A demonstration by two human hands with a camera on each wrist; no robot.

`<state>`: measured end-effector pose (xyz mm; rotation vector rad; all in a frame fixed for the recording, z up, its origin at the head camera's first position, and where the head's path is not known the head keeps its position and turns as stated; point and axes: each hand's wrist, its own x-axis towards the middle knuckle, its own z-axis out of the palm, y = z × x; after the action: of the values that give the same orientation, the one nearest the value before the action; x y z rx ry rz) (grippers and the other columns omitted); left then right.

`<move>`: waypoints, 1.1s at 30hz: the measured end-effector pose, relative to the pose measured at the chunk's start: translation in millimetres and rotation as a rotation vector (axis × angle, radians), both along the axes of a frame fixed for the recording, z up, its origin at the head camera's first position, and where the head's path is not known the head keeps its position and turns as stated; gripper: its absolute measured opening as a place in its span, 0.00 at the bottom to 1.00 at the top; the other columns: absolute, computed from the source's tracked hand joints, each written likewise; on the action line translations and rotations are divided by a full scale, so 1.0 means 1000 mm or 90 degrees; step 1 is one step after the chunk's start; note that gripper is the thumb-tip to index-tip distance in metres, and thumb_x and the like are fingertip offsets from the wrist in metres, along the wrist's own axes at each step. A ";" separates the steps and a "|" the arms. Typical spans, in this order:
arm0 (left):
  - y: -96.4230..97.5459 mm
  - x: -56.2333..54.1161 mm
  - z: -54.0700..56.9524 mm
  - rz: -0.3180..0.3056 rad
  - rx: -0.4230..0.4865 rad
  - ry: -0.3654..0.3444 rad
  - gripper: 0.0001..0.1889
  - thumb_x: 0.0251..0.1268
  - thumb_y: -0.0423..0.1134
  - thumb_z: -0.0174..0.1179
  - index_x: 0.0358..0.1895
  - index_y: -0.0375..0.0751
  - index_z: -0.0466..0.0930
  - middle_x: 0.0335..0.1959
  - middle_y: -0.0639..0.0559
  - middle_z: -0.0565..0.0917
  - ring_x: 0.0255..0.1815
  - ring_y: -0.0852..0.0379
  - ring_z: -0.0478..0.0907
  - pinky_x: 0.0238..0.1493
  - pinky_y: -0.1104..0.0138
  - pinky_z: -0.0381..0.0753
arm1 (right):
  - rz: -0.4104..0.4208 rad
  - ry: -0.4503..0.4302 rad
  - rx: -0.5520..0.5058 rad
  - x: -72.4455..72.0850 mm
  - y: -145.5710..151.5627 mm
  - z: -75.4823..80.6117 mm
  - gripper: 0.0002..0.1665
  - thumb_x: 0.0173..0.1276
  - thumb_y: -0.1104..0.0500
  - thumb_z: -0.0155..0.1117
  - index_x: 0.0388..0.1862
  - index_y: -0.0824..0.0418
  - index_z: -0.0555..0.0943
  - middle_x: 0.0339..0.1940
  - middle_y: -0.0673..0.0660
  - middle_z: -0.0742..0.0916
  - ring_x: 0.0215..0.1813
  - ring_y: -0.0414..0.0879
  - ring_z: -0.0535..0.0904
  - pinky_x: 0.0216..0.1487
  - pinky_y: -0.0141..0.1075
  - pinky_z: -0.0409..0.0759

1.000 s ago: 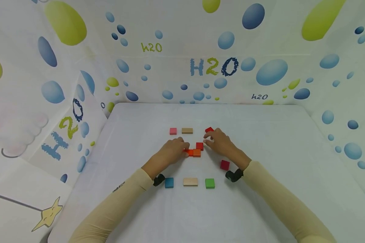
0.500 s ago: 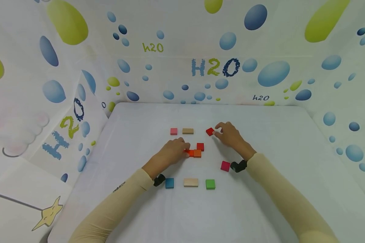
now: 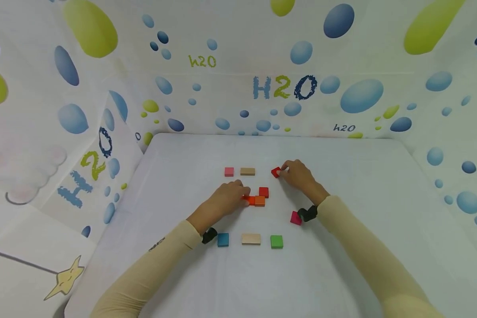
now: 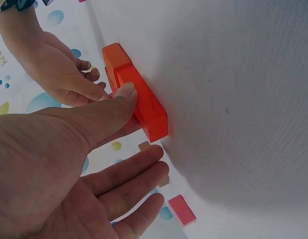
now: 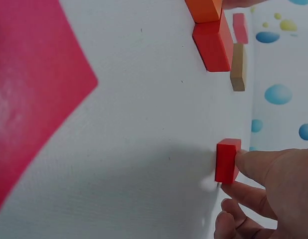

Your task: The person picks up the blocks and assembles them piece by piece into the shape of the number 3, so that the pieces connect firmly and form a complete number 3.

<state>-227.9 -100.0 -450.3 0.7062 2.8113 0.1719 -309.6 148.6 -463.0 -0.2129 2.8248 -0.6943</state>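
My left hand (image 3: pixel 225 197) pinches a bright orange-red block (image 4: pixel 150 109) lying on the table; in the left wrist view its thumb lies on the block's face and its other fingers are spread. Against that block's right end stands an orange block (image 3: pixel 260 201), with a red block (image 3: pixel 264 192) just behind it. Farther back, my right hand (image 3: pixel 299 176) has thumb and forefinger on a second red block (image 5: pixel 227 162), turned at an angle on the table. The thumb presses one side and the forefinger reaches the lower end; the remaining fingers are curled loosely.
Behind lie a pink block (image 3: pixel 229 172) and a wooden block (image 3: pixel 247 171). In front are a blue block (image 3: pixel 223 240), another wooden block (image 3: pixel 251 239) and a green block (image 3: pixel 276 241). A crimson block (image 3: pixel 296 218) lies beneath the right wrist camera (image 3: pixel 308 213).
The right hand has moved back and right, away from the joined blocks, and its fingers have closed onto the angled red block. The left hand has stayed on the orange-red block.
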 end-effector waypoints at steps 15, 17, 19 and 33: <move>0.002 0.001 0.002 -0.001 -0.004 0.008 0.17 0.74 0.47 0.68 0.60 0.47 0.85 0.53 0.45 0.84 0.51 0.50 0.80 0.57 0.58 0.86 | 0.005 -0.009 -0.021 0.003 -0.005 0.001 0.20 0.81 0.54 0.61 0.64 0.65 0.80 0.57 0.66 0.82 0.57 0.58 0.77 0.59 0.48 0.83; 0.002 0.001 0.002 0.000 -0.004 0.008 0.16 0.73 0.47 0.68 0.59 0.48 0.85 0.53 0.45 0.84 0.51 0.50 0.81 0.57 0.58 0.86 | 0.006 -0.013 -0.025 0.004 -0.006 0.002 0.20 0.81 0.55 0.61 0.63 0.65 0.81 0.58 0.66 0.83 0.58 0.58 0.77 0.59 0.48 0.83; 0.002 0.001 0.002 0.000 -0.004 0.007 0.16 0.73 0.47 0.68 0.59 0.47 0.85 0.53 0.45 0.84 0.52 0.50 0.81 0.57 0.58 0.86 | 0.005 -0.019 -0.028 0.005 -0.008 0.003 0.20 0.81 0.54 0.61 0.63 0.65 0.81 0.58 0.65 0.83 0.58 0.58 0.77 0.60 0.48 0.83; 0.003 0.001 0.001 0.000 -0.006 0.003 0.17 0.74 0.47 0.68 0.60 0.47 0.85 0.54 0.44 0.83 0.53 0.49 0.81 0.58 0.56 0.85 | 0.014 -0.009 -0.041 0.008 -0.016 -0.005 0.18 0.79 0.53 0.64 0.60 0.62 0.85 0.54 0.63 0.85 0.54 0.55 0.78 0.53 0.44 0.84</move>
<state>-227.1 -97.5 -449.0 0.7044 2.8146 0.1579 -301.2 132.7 -468.0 -0.2492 2.7844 -0.7789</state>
